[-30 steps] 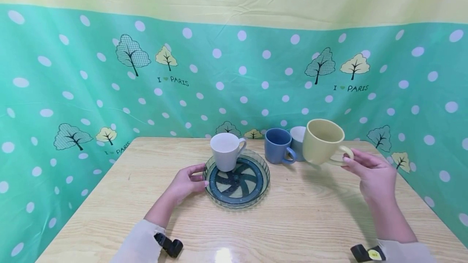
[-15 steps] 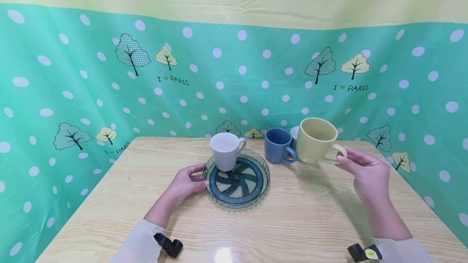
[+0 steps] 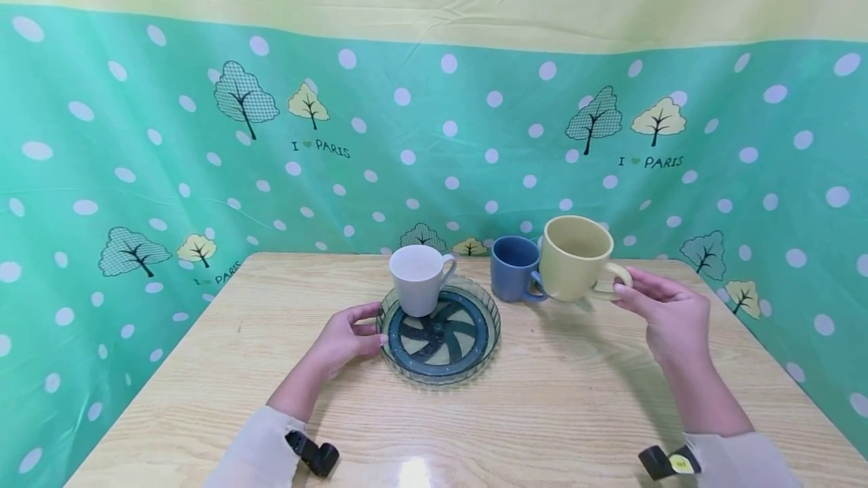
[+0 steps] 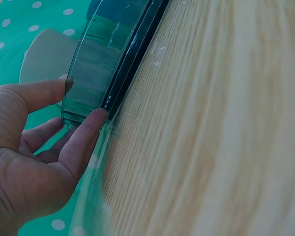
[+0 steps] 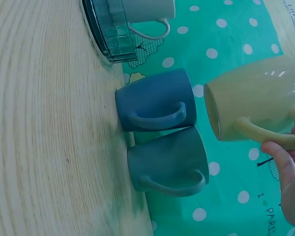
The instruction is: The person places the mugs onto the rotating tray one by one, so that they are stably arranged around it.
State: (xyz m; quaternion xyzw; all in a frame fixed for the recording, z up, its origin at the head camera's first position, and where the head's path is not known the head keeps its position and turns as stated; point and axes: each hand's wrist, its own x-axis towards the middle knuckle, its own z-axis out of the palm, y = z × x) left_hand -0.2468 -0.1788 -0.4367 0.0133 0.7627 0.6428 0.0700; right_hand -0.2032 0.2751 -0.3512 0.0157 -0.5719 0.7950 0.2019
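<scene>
With its thumb and fingers, my right hand [image 3: 678, 322] holds a pale yellow mug [image 3: 575, 260] by its handle, raised off the table. My left hand [image 3: 349, 341] grips the left side of a round, see-through greenish tray [image 3: 491, 349] with a fluted wall, seen close up in the left wrist view. A white mug [image 3: 416, 281] stands upright at the back left inside the tray, its handle to the right. Just right of the tray stands a blue mug [image 3: 511, 269]. A grey-green mug [image 5: 169, 160] beside it shows in the right wrist view; the yellow mug mostly hides it in the head view.
All stands on a light wooden table [image 3: 542, 428]. Behind and at both sides hangs a green and yellow cloth [image 3: 447, 96] with white dots and printed trees. The two standing mugs are close together near the table's back edge.
My right hand has carried the yellow mug leftward, so it now covers the grey-green mug and overlaps the blue mug's handle. The left hand, tray and white mug have stayed in place.
</scene>
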